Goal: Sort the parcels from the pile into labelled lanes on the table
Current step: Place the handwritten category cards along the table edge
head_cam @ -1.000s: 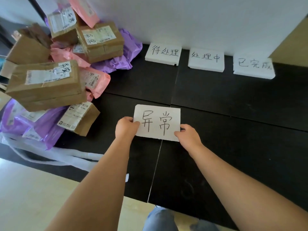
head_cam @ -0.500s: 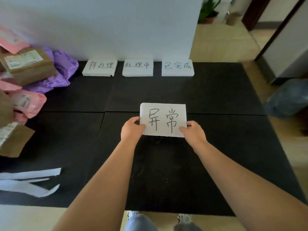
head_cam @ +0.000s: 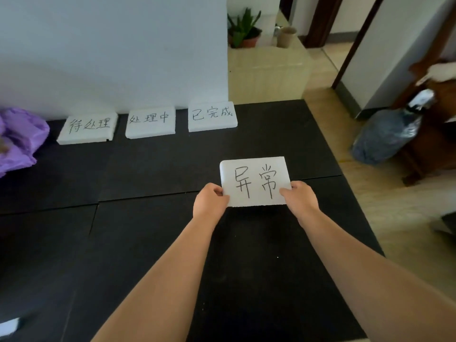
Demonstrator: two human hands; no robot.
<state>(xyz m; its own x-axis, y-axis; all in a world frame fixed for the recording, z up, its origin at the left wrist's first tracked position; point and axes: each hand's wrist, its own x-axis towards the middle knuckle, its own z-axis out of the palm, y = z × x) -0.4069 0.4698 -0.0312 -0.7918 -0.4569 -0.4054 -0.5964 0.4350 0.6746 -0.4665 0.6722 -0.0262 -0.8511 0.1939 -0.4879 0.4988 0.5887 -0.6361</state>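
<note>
As this foam board (head_cam: 255, 181) seems light, stiff and crumbly, my left grip (head_cam: 211, 201) and right grip (head_cam: 299, 199) pinch its near corners, nearside-right of the 已完成 sign (head_cam: 212, 116).

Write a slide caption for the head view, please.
The left hand and right hand hold a white sign over the black mat.

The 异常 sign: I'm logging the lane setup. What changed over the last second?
The left hand and right hand carried the 异常 sign rightward, from in front of the 待处理 sign to front-right of the 已完成 sign. Both still grip it; those signs stayed put.
</note>
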